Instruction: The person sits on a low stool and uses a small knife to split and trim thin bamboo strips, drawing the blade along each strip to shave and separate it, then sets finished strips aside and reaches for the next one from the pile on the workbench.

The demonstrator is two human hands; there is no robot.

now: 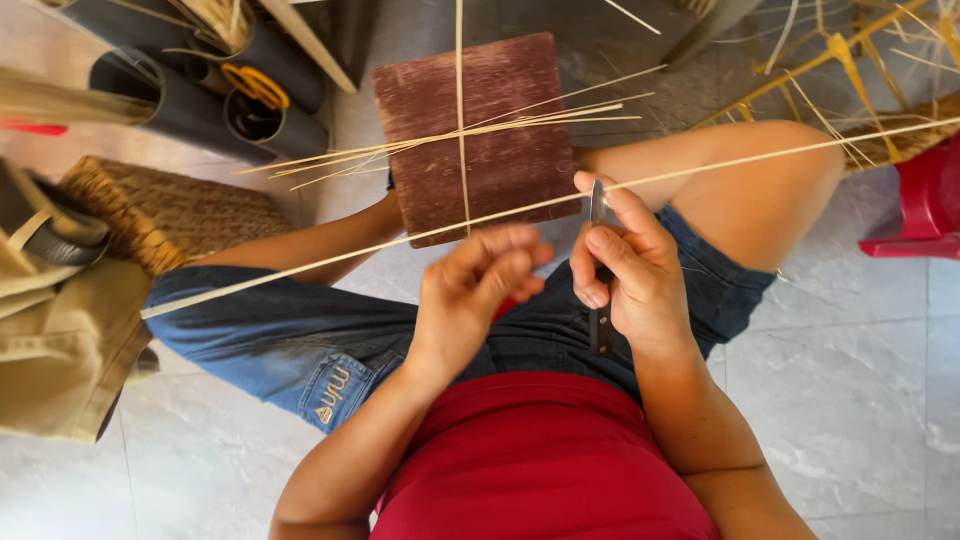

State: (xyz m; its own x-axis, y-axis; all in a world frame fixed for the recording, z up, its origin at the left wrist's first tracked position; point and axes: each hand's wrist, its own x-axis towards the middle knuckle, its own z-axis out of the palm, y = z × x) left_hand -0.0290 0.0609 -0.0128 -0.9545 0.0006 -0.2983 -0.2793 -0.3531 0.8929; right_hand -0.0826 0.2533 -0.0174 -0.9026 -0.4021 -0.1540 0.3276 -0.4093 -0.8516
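Leftmost, a khaki bag point(60, 340) and a woven mat point(170, 205) lie on the tiled floor point(850, 400), with dark tubes point(190, 95) behind them, one holding orange-handled scissors point(255, 85). Seated person, bare knees apart, a reddish-brown board point(480, 135) resting across the lap with a loose sheaf of thin pale slivers point(450, 135) on it. A long bamboo strip point(300, 268) runs on a slant from beyond the left thigh, over the board's near edge, up and away past the right knee. Left hand point(480, 290) sits just under the strip, fingers loosely curled, apparently steadying it; whether it truly pinches it I cannot tell. Right hand point(625, 265) is closed around a small knife point(598, 270), blade up and meeting the strip, thumb braced beside it. Judged step: shaving or splitting the strip along its length. Next move would likely need steady tension from the left hand and a shallow, even blade angle. Strip looks pale, straight, very slender, flexible. Far right: a red stool point(925, 200) and a yellowish bamboo frame point(850, 60).
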